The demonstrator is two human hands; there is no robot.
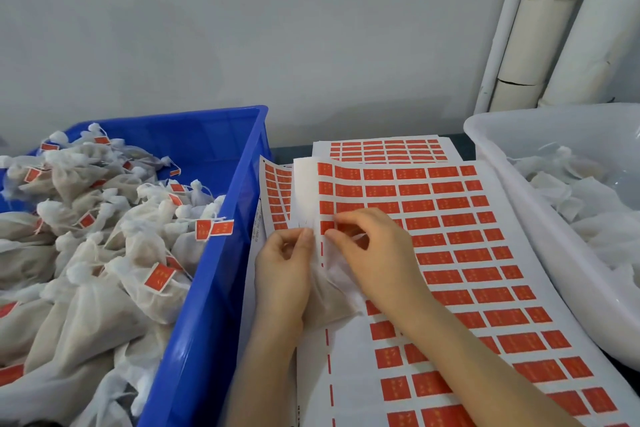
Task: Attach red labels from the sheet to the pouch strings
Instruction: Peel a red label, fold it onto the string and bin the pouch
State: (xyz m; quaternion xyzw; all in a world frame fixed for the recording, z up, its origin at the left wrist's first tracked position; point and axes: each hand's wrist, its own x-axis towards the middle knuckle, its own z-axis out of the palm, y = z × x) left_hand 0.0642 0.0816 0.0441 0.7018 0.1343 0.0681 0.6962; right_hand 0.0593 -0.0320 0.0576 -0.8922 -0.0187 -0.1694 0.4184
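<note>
Labelling in progress, seen from the head camera. The left hand (282, 270) curls round a white pouch (329, 302) and holds it over the near-left part of the label sheet (450, 253). The right hand (374, 253), fingers bent, pinches at the pouch's gathered top. Whether a label or only the string lies between the fingertips cannot be told. The sheet lies on the bench (287, 151) between two containers, on top of further sheets (388, 149). Its lower-left columns are stripped to white backing with only thin red slivers left, while most of the red labels to the right and above remain in place. The blue crate (221, 253) on the left is heaped with pouches carrying red labels on their strings (214, 229), evidently the finished pile. The white tub (519, 218) on the right holds pouches with no red showing (571, 191), presumably still to be done. Judged from this, a large share of the work is complete. The pouch in hand is at the attaching step, and the tub's contents and most of this sheet are left.
</note>
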